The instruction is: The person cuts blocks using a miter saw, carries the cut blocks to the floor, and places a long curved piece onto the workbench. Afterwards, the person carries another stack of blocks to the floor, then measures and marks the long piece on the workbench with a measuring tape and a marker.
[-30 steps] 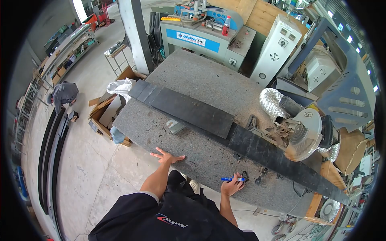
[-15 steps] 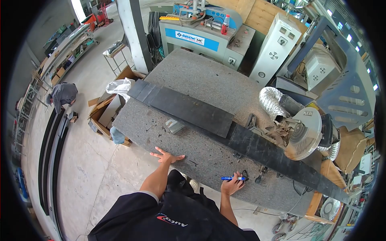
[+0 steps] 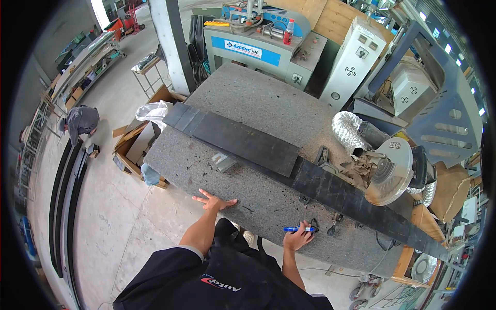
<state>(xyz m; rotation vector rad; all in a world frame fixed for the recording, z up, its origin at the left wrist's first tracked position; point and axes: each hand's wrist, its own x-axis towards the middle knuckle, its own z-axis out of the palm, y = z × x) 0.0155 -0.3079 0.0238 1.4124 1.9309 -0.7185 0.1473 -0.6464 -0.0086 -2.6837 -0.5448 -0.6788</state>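
Note:
My left hand (image 3: 213,200) rests with spread fingers on the near edge of the grey speckled table (image 3: 258,93). It holds nothing. Further right along that edge, my right hand (image 3: 298,238) grips a blue marker pen (image 3: 298,229), which points to the left. Beyond both hands a long black strip (image 3: 351,194) lies diagonally across the table, with a shorter, wider black panel (image 3: 245,143) on top of it. A small clear-and-grey block (image 3: 223,161) sits against the strip's near side. Close to my right hand are a thin black cable loop (image 3: 314,225) and a small dark metal piece (image 3: 335,225).
A circular saw with a large disc guard (image 3: 390,173) and a silver duct (image 3: 346,129) stands at the table's right. Behind is a blue-and-grey machine (image 3: 245,51). Cardboard boxes (image 3: 139,139) sit left of the table. A person (image 3: 82,121) bends over long black profiles (image 3: 67,206) on the floor.

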